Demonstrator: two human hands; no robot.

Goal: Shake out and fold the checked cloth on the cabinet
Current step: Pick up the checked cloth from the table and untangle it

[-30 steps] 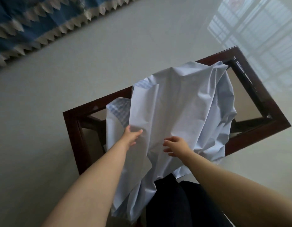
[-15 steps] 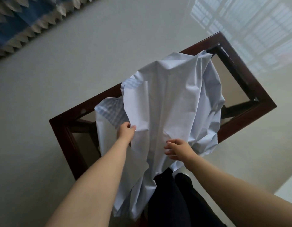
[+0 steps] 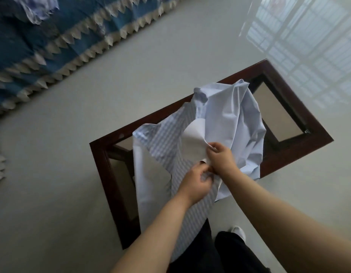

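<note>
The checked cloth [image 3: 227, 119], pale blue with a plain reverse, lies bunched over the dark wooden cabinet [image 3: 300, 152], whose top is glass. Part of it hangs down over the near edge toward my legs. My left hand [image 3: 196, 186] and my right hand [image 3: 220, 158] are close together near the cabinet's front edge. Both pinch a fold of the cloth between their fingers. The checked side shows on the left part; the plain side shows on the right.
A bed with a blue cover [image 3: 43, 40] and a zigzag fringe fills the upper left. Pale glossy floor [image 3: 72, 154] surrounds the cabinet, with a window reflected at the upper right. My dark trousers [image 3: 229, 255] and a white shoe [image 3: 238, 231] are below.
My hands have come together on the cloth and gathered it. The checked side has turned up on the left. The view has shifted, with the bed cover more in sight.
</note>
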